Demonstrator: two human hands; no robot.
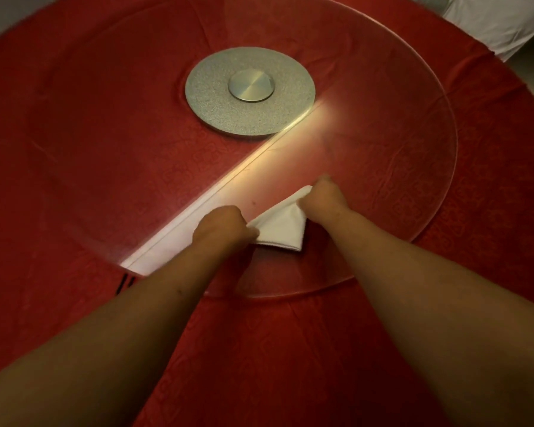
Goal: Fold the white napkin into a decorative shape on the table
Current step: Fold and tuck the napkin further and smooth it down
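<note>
The white napkin (280,224) lies folded into a small, roughly triangular packet on the glass turntable (398,167), near its front edge. My left hand (221,224) is closed on the napkin's left corner. Fingers curled, my right hand (322,197) grips the napkin's upper right end. Both hands press the cloth down on the glass. My fingertips and part of the napkin are hidden under the hands.
The round table wears a red patterned cloth (74,186). A grey metal turntable hub (249,95) sits at the centre under the glass. A bright streak of reflected light (228,186) crosses the glass. A white cloth-covered chair (503,20) stands at the far right.
</note>
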